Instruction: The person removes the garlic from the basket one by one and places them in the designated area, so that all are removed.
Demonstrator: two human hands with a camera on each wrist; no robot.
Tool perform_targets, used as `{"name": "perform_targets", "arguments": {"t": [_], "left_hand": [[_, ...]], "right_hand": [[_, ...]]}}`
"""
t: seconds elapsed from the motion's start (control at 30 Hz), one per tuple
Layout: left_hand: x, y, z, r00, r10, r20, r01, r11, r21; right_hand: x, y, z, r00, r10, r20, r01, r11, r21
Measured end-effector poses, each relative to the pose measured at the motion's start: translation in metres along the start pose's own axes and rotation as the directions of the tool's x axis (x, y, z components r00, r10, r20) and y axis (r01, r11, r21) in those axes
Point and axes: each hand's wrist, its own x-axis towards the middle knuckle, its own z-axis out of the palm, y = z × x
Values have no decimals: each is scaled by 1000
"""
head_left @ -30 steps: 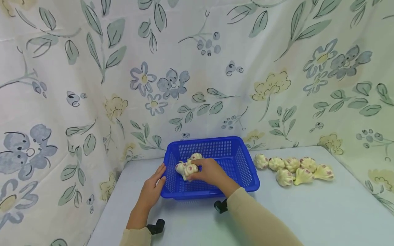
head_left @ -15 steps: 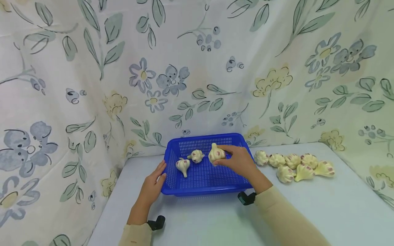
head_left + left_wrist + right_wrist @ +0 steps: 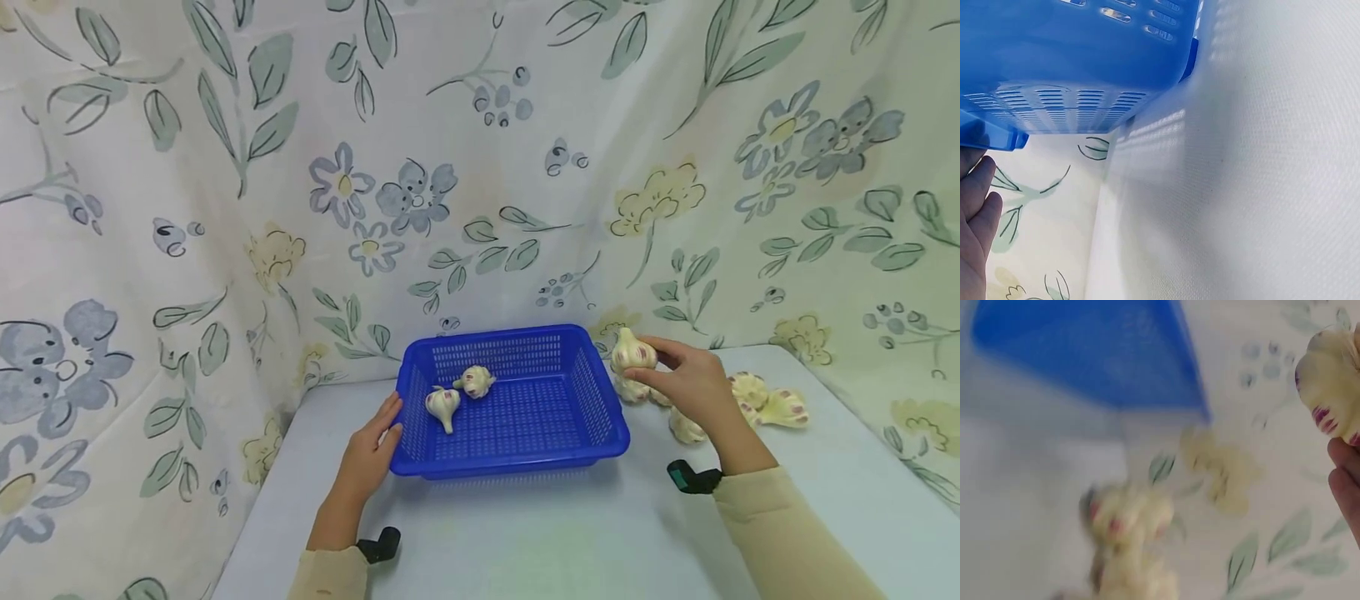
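Observation:
My right hand (image 3: 693,383) pinches a garlic bulb (image 3: 632,350) between thumb and fingers, raised just right of the blue plastic basket (image 3: 517,461). The bulb's stem points up; in the right wrist view the held garlic bulb (image 3: 1329,384) shows purple-streaked cloves above the fingertips. With fingers fairly straight, my left hand (image 3: 367,454) rests against the basket's left rim. Inside, on the left, lie two bulbs: one garlic bulb (image 3: 443,403) with its stem toward me and another garlic bulb (image 3: 477,381) behind it.
On the white table (image 3: 540,542), right of the basket, lies a group of several garlic bulbs (image 3: 783,408), partly hidden behind my right hand. A floral curtain (image 3: 480,167) hangs at the back and sides.
The right hand has lifted a garlic bulb out of the basket's left side and carried it rightward past the right rim. The left hand has stayed at the rim.

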Motion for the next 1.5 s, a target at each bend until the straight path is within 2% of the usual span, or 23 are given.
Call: {"name": "perform_targets", "arguments": {"t": [0.13, 0.27, 0.6, 0.67, 0.87, 1.0, 1.5], "left_hand": [[-1, -1, -1, 1000, -4, -7, 4, 1000, 7], [-2, -3, -2, 1000, -3, -8, 3, 1000, 5], [-5, -2, -3, 1000, -22, -6, 22, 1000, 6], [-5, -2, -2, 1000, -25, -8, 25, 1000, 3], [-7, -2, -1, 1000, -27, 0, 27, 1000, -9], [-7, -3, 0, 999, -34, 7, 34, 999, -18], [-5, 2, 0, 998, -53, 12, 54, 998, -18]], "right_hand": [[-5, 23, -3, 999, 21, 31, -17, 991, -130], [-11, 45, 5, 998, 7, 68, 10, 970, -243], [-21, 70, 35, 982, -106, 154, 160, 905, -394], [-22, 73, 39, 982, -103, 161, 162, 894, -418], [-22, 77, 47, 983, -100, 153, 162, 866, -473], [-21, 77, 48, 984, -109, 138, 163, 858, -486], [-14, 80, 46, 986, -116, 122, 161, 862, -480]]}}
